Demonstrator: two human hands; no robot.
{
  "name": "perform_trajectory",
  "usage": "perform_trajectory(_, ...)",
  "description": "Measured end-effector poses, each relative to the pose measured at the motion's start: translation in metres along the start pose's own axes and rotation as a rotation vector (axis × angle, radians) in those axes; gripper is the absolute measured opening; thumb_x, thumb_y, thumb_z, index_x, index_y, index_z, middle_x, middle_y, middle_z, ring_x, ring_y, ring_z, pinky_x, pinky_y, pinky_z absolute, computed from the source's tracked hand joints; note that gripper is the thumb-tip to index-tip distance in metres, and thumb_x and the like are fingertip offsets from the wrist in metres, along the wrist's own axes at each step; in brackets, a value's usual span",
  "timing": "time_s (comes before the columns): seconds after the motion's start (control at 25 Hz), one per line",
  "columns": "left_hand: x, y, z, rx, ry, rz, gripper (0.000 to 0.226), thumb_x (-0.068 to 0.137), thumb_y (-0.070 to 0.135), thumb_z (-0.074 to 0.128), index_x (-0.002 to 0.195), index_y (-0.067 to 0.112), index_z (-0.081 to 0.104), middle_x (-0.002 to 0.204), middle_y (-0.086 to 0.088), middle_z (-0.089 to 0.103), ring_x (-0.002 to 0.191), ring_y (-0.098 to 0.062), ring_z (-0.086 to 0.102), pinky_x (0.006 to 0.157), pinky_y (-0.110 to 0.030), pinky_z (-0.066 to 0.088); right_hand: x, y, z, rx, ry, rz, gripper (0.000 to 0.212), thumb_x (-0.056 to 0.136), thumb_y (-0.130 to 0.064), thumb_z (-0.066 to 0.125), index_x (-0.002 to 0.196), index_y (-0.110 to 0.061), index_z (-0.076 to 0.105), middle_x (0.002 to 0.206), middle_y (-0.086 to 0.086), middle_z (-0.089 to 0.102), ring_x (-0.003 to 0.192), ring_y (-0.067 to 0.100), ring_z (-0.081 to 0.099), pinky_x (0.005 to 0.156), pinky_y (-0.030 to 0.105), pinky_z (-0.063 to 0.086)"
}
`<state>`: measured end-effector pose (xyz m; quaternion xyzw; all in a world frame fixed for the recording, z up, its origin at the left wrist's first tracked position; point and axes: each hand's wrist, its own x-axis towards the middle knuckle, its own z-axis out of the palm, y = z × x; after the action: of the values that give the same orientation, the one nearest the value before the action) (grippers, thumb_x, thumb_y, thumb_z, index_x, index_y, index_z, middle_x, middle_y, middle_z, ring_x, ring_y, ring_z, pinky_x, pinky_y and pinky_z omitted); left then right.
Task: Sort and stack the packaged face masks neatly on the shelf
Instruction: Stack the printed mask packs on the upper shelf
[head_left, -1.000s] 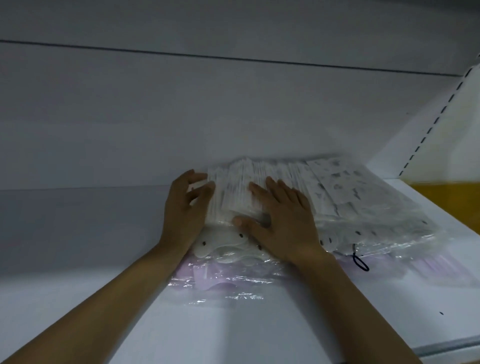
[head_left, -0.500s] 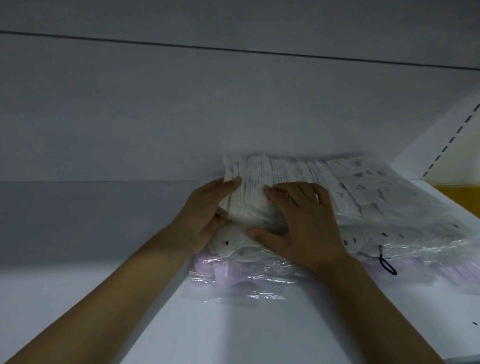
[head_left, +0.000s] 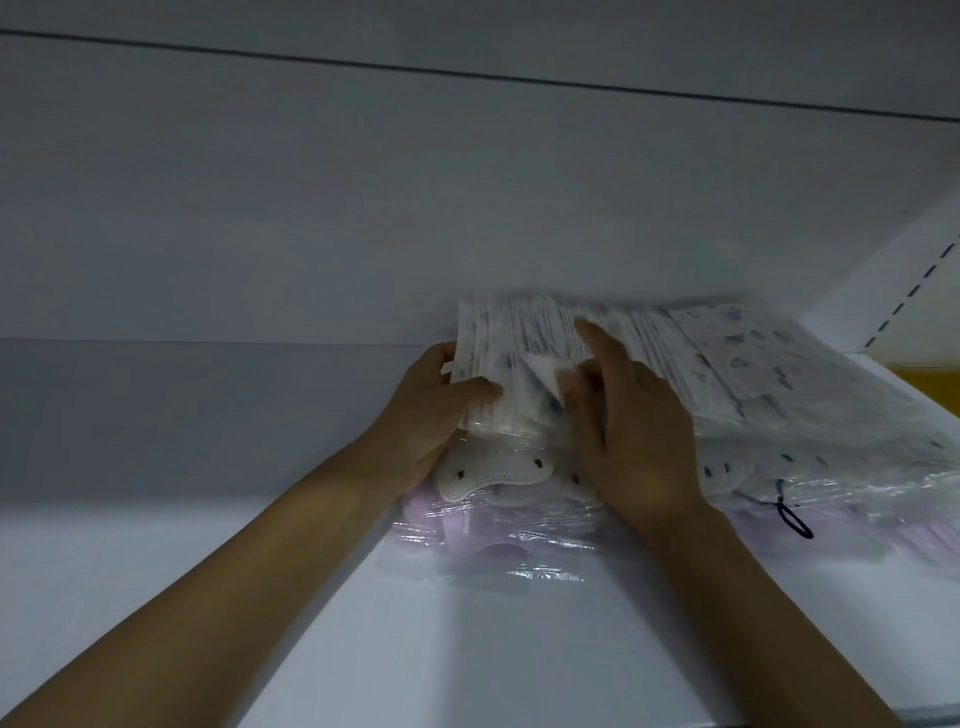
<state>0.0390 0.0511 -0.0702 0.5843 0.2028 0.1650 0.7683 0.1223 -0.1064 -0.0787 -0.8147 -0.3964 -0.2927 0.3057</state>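
Observation:
A pile of clear-wrapped face mask packs lies on the white shelf against its back wall. On top is a fanned row of white printed mask packs. Under them sit white masks with dark dots, and lilac mask packs at the bottom. My left hand grips the left end of the top row, thumb on its front. My right hand lies on the row's middle, forefinger stretched over the packs, the other fingers bent into them.
A white slotted upright bounds the shelf at the right, with a yellow surface beyond it. A dark ear loop sticks out of the pile at the right. Bare shelf stretches to the left and front.
My left hand has curled round the left end of the top row. My right hand's forefinger now reaches further back over the packs. The view has shifted slightly left.

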Motion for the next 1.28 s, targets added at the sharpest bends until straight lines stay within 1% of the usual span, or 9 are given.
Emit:
perform_trajectory(0.12,-0.002,-0.004,0.003,0.112,-0.006,0.081,0.042,0.082,0.004,0.069,0.119,0.014,0.051,0.11,-0.009,0.067,0.094,-0.022,0.068,0.081,-0.037,0.057,0.0,0.0,0.0,-0.067,0.008,-0.064,0.043,0.091,-0.018,0.041,0.131,-0.02,0.056,0.077,0.003,0.061,0.063,0.023,0.056,0.059,0.024,0.036)
perform_trajectory(0.24,-0.006,-0.004,0.006,0.167,-0.004,0.172,0.035,0.081,0.006,0.072,0.107,0.02,0.054,0.104,-0.002,0.068,0.093,-0.015,0.069,0.078,-0.029,0.058,-0.002,-0.001,-0.002,-0.066,-0.063,-0.075,0.046,0.09,-0.043,0.042,0.126,-0.022,0.06,0.088,-0.001,0.062,0.076,0.021,0.059,0.066,0.027,0.038)
perform_trajectory(0.36,-0.004,-0.007,0.004,0.19,0.009,0.165,0.042,0.08,0.008,0.074,0.115,0.017,0.053,0.11,-0.006,0.067,0.1,-0.02,0.067,0.086,-0.037,0.056,-0.003,-0.002,0.0,-0.089,-0.082,-0.055,0.058,0.086,-0.062,0.045,0.128,-0.025,0.058,0.093,-0.003,0.063,0.081,0.017,0.057,0.07,0.026,0.038)
perform_trajectory(0.56,0.0,-0.01,0.001,0.251,0.017,0.181,0.045,0.081,0.007,0.072,0.12,0.016,0.05,0.11,-0.002,0.065,0.099,-0.016,0.065,0.085,-0.03,0.055,-0.002,0.002,0.004,0.002,0.089,-0.033,0.036,0.091,-0.028,0.043,0.116,-0.015,0.065,0.08,0.002,0.064,0.07,0.023,0.061,0.063,0.026,0.041)
perform_trajectory(0.84,-0.001,0.001,0.006,0.422,-0.004,0.247,0.042,0.084,0.007,0.07,0.118,0.017,0.047,0.101,0.008,0.059,0.086,0.0,0.059,0.068,-0.009,0.05,-0.002,0.003,0.006,-0.08,0.098,-0.084,0.035,0.091,-0.025,0.042,0.114,-0.016,0.066,0.08,0.002,0.064,0.069,0.023,0.058,0.066,0.025,0.033)
perform_trajectory(1.0,-0.009,0.032,-0.001,0.575,0.041,0.39,0.044,0.077,0.014,0.071,0.114,0.023,0.049,0.098,0.009,0.059,0.095,-0.015,0.061,0.081,-0.026,0.05,-0.004,0.003,0.003,-0.171,0.016,-0.126,0.036,0.09,-0.031,0.042,0.114,-0.021,0.068,0.092,0.004,0.063,0.081,0.028,0.06,0.073,0.032,0.034)
perform_trajectory(1.08,-0.018,0.054,-0.023,0.604,0.082,0.483,0.051,0.069,0.021,0.064,0.118,0.024,0.05,0.102,0.007,0.06,0.097,-0.016,0.06,0.082,-0.025,0.049,-0.001,-0.002,0.001,-0.185,-0.029,-0.134,0.04,0.089,-0.04,0.043,0.118,-0.022,0.065,0.107,0.007,0.062,0.096,0.031,0.06,0.084,0.035,0.034)
perform_trajectory(1.2,-0.043,0.085,-0.069,0.787,0.008,0.618,0.053,0.073,0.02,0.058,0.125,0.027,0.051,0.108,0.01,0.06,0.095,-0.007,0.058,0.076,-0.006,0.042,0.011,-0.046,-0.005,0.072,-0.089,-0.013,0.065,0.085,-0.06,0.05,0.139,-0.023,0.046,0.134,0.003,0.051,0.122,0.023,0.048,0.101,0.036,0.035)
perform_trajectory(1.28,-0.064,0.101,-0.107,0.957,-0.082,0.675,0.053,0.073,0.022,0.055,0.125,0.033,0.052,0.112,0.013,0.062,0.098,-0.005,0.06,0.084,-0.01,0.045,0.026,-0.096,-0.007,0.429,-0.077,0.138,0.087,0.074,-0.061,0.068,0.146,-0.028,0.03,0.142,-0.007,0.041,0.129,0.01,0.04,0.105,0.026,0.034)
